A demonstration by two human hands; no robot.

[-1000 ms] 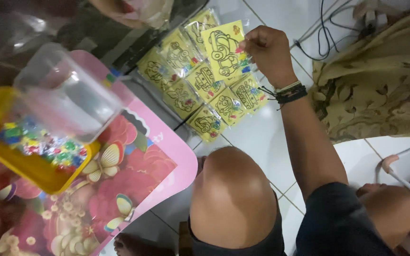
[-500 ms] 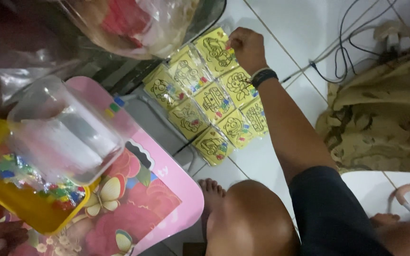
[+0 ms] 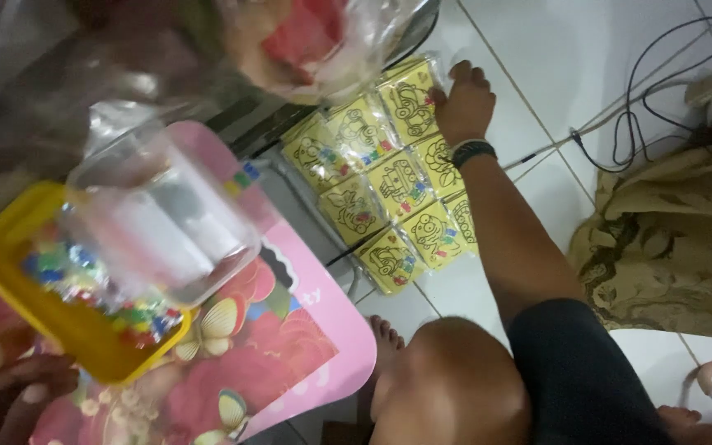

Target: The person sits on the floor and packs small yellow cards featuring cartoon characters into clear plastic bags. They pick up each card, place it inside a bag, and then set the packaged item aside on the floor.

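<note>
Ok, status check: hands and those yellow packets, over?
Right hand flat on top yellow picture packet. Left hand at the pink table edge, by the yellow tray. Packets on floor tiles, nothing blocking.

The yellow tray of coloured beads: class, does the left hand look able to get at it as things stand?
Probably yes. The left hand lies on the pink table just below the yellow tray, nothing between them; a clear plastic tub covers only the tray's far side.
</note>
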